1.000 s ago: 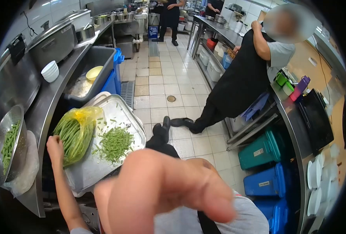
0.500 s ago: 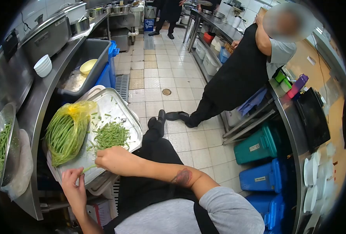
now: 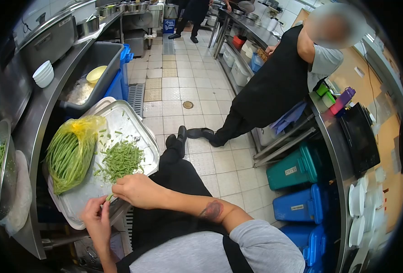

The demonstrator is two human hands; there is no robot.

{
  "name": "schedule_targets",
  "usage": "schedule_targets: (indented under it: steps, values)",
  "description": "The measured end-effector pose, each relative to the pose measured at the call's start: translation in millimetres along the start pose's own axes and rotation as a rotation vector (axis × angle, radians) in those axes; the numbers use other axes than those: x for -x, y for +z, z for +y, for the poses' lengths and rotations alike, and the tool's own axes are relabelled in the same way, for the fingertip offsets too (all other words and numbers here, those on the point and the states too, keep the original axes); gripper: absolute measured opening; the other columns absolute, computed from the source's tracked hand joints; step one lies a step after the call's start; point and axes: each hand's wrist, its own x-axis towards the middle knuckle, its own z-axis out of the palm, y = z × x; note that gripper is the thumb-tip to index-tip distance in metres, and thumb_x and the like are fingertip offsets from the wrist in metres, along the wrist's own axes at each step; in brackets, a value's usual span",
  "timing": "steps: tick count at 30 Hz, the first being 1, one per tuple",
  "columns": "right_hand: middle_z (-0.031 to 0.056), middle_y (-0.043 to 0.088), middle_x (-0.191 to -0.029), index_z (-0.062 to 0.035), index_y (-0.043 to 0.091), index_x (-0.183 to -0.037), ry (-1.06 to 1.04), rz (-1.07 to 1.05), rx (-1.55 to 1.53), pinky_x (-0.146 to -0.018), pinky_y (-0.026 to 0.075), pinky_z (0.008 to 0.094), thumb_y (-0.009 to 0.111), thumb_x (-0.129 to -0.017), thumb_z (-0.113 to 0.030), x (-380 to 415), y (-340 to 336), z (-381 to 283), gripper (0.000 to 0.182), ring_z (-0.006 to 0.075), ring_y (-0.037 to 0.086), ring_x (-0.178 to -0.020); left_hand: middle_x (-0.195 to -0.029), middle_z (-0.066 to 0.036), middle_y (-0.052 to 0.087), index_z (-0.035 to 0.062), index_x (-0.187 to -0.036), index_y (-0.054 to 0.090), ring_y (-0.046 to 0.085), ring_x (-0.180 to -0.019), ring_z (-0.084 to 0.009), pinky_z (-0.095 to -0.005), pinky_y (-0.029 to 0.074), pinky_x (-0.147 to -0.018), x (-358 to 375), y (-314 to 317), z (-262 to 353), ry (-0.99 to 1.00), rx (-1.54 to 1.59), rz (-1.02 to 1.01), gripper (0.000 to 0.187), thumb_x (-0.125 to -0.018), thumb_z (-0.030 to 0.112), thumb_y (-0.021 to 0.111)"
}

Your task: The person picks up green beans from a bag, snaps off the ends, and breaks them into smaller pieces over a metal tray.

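A short piece of green bean point(image 3: 109, 197) shows between my two hands, above the near edge of the metal tray point(image 3: 81, 204). My left hand point(image 3: 96, 216) pinches its lower end between thumb and forefinger. The fingers of my right hand point(image 3: 135, 190) are closed at the other end, partly hidden behind the knuckles. Just beyond my right hand lies a heap of cut bean pieces point(image 3: 122, 159) on the tray. To its left, a yellow plastic bag point(image 3: 72, 154) full of long whole beans rests on the same tray.
At the far left stands a metal colander point(image 3: 6, 182) with green beans inside. A grey tub point(image 3: 113, 68) holding a yellow bowl point(image 3: 96, 74) is beyond the tray. A person in a black apron point(image 3: 274, 86) stands at the right, feet near mine. Lidded bins point(image 3: 297, 207) line the right counter.
My hands have come closer together, and less of the bean shows between them. The whole view has shifted slightly, moving the tray and counters a little to the left.
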Motion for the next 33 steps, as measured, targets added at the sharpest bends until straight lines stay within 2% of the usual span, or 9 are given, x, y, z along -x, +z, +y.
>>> schedule_targets:
  steps: [7, 10, 12, 16, 20, 25, 28, 30, 33]
  values:
    - [0.0129, 0.054, -0.071, -0.0021, 0.053, -0.074, 0.061, 0.05, -0.159, -0.063, 0.045, 0.041, 0.056, -0.082, -0.015, 2.9, 1.2, -1.4, 0.015, 0.0326, 0.057, -0.071, -0.069, -0.005, 0.054, -0.0057, -0.085, 0.061, 0.046, -0.058, -0.0091, -0.0227, 0.035, -0.052, 2.3, 24.3, 0.1, 0.017, 0.105, 0.08, 0.007, -0.08, -0.001, 0.059]
    - [0.0136, 0.053, -0.072, -0.0016, 0.053, -0.077, 0.099, 0.046, -0.262, -0.064, 0.044, 0.0406, 0.055, -0.083, -0.013, 1.7, 2.8, -4.1, 0.013, 0.0331, 0.056, -0.072, -0.069, -0.001, 0.055, -0.0032, -0.088, 0.062, 0.046, -0.059, -0.006, -0.0207, 0.034, -0.05, 8.4, 34.0, -20.3, -0.014, 0.199, -0.01, 0.008, -0.084, 0.003, 0.058]
    - [0.0142, 0.053, -0.073, -0.0013, 0.054, -0.078, 0.099, 0.055, -0.281, -0.063, 0.044, 0.0405, 0.054, -0.083, -0.013, 0.6, 4.4, -5.8, 0.012, 0.0336, 0.056, -0.071, -0.073, 0.001, 0.056, 0.0004, -0.096, 0.062, 0.044, -0.057, -0.0035, -0.0192, 0.033, -0.047, 11.5, 38.3, -24.8, -0.191, 0.571, 0.036, 0.013, -0.088, 0.009, 0.055]
    - [0.0162, 0.053, -0.073, -0.0009, 0.054, -0.078, 0.133, 0.094, -0.205, -0.062, 0.045, 0.0418, 0.055, -0.083, -0.013, 0.3, 11.9, -0.9, 0.013, 0.0352, 0.056, -0.071, -0.081, -0.003, 0.059, 0.0008, -0.101, 0.058, 0.046, -0.058, -0.0042, -0.0156, 0.035, -0.051, -6.7, 11.4, -48.8, -0.356, 0.756, 0.29, 0.016, -0.092, 0.011, 0.05]
    - [0.016, 0.054, -0.074, -0.0003, 0.053, -0.078, 0.198, 0.26, -0.041, -0.063, 0.046, 0.0418, 0.057, -0.082, -0.016, -11.4, 6.8, 24.3, 0.017, 0.0363, 0.056, -0.071, -0.086, -0.005, 0.058, -0.0024, -0.106, 0.055, 0.044, -0.062, -0.0034, -0.0163, 0.034, -0.052, -17.6, -25.0, -82.8, -0.177, 1.004, 0.574, 0.021, -0.094, 0.014, 0.048]
    - [0.0187, 0.054, -0.079, 0.0005, 0.058, -0.089, 0.2, 0.427, 0.29, -0.072, 0.045, 0.0434, 0.056, -0.083, -0.016, -19.2, 12.8, 32.5, 0.018, 0.0364, 0.055, -0.077, -0.085, -0.004, 0.056, -0.0024, -0.106, 0.054, 0.044, -0.063, -0.0045, -0.0175, 0.035, -0.051, -14.4, -23.8, -69.7, -0.215, 1.135, 0.49, 0.022, -0.094, 0.015, 0.049]
    - [0.0181, 0.054, -0.077, 0.0039, 0.058, -0.093, 0.134, 0.014, -0.349, -0.071, 0.045, 0.041, 0.055, -0.085, -0.015, -7.4, 22.7, 9.2, 0.021, 0.0345, 0.056, -0.076, -0.086, -0.005, 0.056, -0.0017, -0.106, 0.053, 0.045, -0.063, -0.0044, -0.0173, 0.036, -0.052, -17.2, -4.6, -64.6, -0.201, 1.17, 0.464, 0.02, -0.093, 0.012, 0.05]
    - [0.0172, 0.056, -0.073, 0.0049, 0.058, -0.09, 0.37, -0.121, -0.714, -0.065, 0.045, 0.038, 0.053, -0.085, -0.012, 0.3, 18.5, -14.0, 0.018, 0.0323, 0.057, -0.071, -0.086, -0.005, 0.056, -0.0015, -0.106, 0.053, 0.046, -0.063, -0.0045, -0.0172, 0.036, -0.052, -22.0, 3.1, -64.1, -0.208, 1.169, 0.5, 0.019, -0.092, 0.012, 0.051]
    - [0.0164, 0.057, -0.069, 0.0051, 0.058, -0.088, 0.237, 0.052, -0.545, -0.06, 0.045, 0.0351, 0.051, -0.087, -0.011, 12.2, 22.9, -16.7, 0.017, 0.0292, 0.058, -0.064, -0.086, -0.005, 0.056, -0.0013, -0.105, 0.053, 0.046, -0.062, -0.0048, -0.0171, 0.037, -0.052, -24.2, 9.0, -61.5, -0.213, 1.153, 0.493, 0.018, -0.091, 0.01, 0.052]
